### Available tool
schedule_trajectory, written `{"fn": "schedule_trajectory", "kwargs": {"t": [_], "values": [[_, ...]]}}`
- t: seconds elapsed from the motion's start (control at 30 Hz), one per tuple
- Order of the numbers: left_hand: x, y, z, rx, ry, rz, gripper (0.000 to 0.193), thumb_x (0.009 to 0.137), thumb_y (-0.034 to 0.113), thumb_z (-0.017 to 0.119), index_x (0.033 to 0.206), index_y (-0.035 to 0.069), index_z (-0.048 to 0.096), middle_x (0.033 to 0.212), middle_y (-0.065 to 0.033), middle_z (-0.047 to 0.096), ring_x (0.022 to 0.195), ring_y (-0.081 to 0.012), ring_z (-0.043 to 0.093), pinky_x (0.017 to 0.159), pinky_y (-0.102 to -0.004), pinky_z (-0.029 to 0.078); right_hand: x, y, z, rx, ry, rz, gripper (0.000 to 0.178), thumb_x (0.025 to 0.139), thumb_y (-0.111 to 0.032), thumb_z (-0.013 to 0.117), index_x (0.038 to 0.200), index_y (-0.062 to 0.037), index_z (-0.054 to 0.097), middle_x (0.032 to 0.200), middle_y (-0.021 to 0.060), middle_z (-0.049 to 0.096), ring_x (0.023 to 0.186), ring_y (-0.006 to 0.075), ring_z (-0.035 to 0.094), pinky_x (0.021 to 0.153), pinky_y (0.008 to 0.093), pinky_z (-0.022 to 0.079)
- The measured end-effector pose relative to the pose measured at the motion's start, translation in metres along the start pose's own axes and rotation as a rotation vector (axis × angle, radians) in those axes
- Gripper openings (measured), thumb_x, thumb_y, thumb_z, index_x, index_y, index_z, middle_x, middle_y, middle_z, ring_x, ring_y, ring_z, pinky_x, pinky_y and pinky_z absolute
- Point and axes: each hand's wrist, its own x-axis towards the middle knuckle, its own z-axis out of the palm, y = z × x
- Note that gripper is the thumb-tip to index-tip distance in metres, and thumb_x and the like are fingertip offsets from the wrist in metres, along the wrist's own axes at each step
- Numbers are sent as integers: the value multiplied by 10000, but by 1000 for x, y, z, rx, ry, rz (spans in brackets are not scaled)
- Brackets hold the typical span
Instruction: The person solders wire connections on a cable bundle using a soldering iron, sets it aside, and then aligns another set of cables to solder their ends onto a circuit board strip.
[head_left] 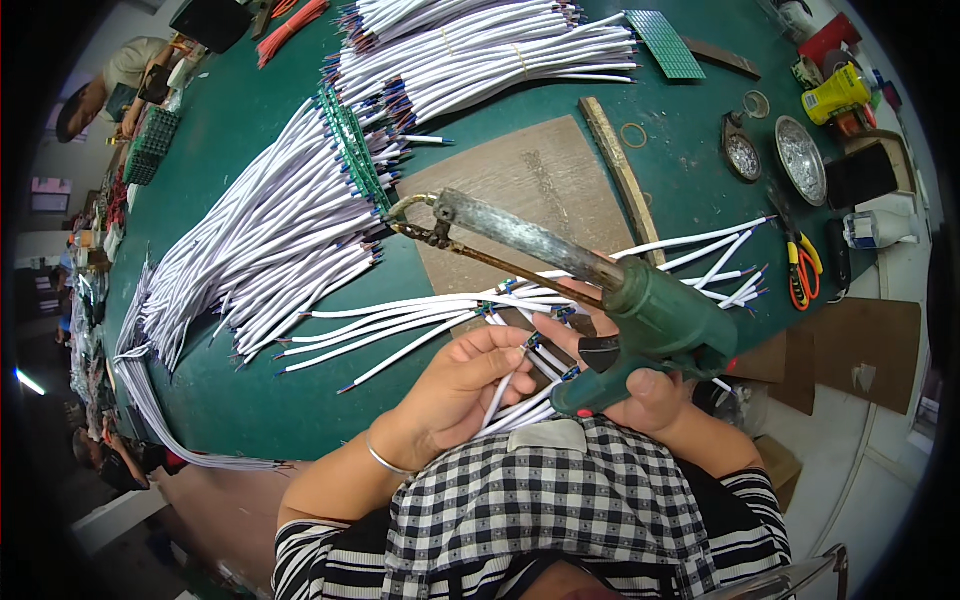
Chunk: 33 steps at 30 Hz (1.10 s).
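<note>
Cables across board's near end, bundle left, pliers right

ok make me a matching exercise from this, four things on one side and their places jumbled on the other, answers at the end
Things
1. soldering gun
2. white cable
3. bracelet
4. wooden strip

Places
A. around the left wrist
B. along the right edge of the brown board
C. in the right hand
D. pinched in the left hand

Pairs: 1-C, 2-D, 3-A, 4-B

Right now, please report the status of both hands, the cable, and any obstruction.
Left hand: pinching white cable near its end. Right hand: holding green soldering gun. View obstruction: soldering gun partly hides right hand.
</note>
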Motion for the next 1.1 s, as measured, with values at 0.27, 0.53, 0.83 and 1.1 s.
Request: {"fn": "schedule_trajectory", "kwargs": {"t": [0.27, 0.53, 0.83, 1.1], "values": [[5, -16, 1, -194, -72, 185, 177, 912, 75, 600, 1088, 60, 603, 898, -49, 643, 750, -123, 623, 654, -224, 498, 5, 4, 4, -127, 90, -37, 940, 773, -430, 679, 1476, -108, 144, 1500, 154, 226, 1406, 264, 225, 1159, 531, 153], [0, 5, 1, 1452, 286, 948, 149, 745, -26, 698, 885, 13, 667, 832, -87, 632, 735, -195, 633, 622, -276, 504, 10, 10, -8, -118, 18, 61, 846, 819, -332, 583, 1476, -64, 121, 1512, 201, 175, 1416, 297, 188, 1158, 524, 141], [-6, 14, 7, 2074, 128, 1085, 244, 715, 24, 646, 959, 17, 655, 879, -98, 624, 720, -239, 629, 598, -316, 519, 7, 7, -5, -116, 82, 16, 817, 816, -342, 582, 1454, -30, 179, 1469, 221, 254, 1391, 301, 246, 1145, 513, 203], [-12, 26, 9, 2274, -24, 943, 292, 755, 82, 580, 1037, 16, 624, 944, -95, 601, 724, -211, 610, 595, -298, 510, -80, -30, -23, -977, 174, -59, 460, 859, -217, 585, 1236, 20, 472, 910, 108, 654, 835, 180, 646, 767, 315, 511]]}}
